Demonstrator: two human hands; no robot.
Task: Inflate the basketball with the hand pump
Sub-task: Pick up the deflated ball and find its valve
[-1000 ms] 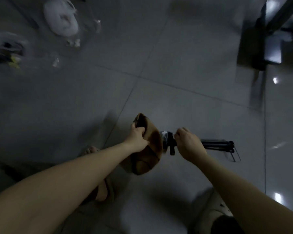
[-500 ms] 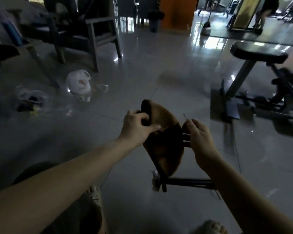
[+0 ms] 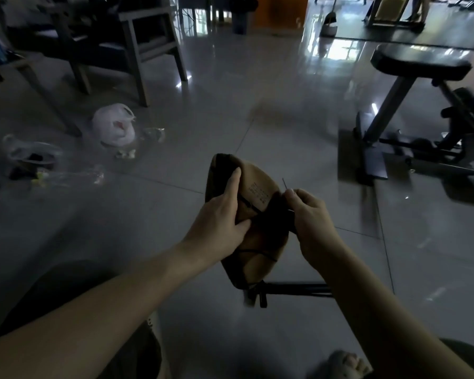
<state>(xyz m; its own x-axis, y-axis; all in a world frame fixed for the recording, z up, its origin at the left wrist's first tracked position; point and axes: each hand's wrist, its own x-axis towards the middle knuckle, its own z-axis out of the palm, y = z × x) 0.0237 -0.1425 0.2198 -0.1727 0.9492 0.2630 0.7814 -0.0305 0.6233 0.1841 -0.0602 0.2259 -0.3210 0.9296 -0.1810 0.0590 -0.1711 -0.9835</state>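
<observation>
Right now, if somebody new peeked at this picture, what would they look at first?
Probably the squashed-flat brown basketball held up in the middle by the left hand, with the right hand pinching a thin needle at its right edge. Next, the black hand pump lying on the floor below, and the white bag to the left.

The basketball (image 3: 260, 184) presents a limp brown skin, matt and leather-like. The needle (image 3: 284, 183) appears to be thin metal. The hand pump (image 3: 293, 292) is dull black. The floor (image 3: 230, 77) is smooth, highly glossy tile. The bag (image 3: 112, 124) is crinkled white plastic.
</observation>
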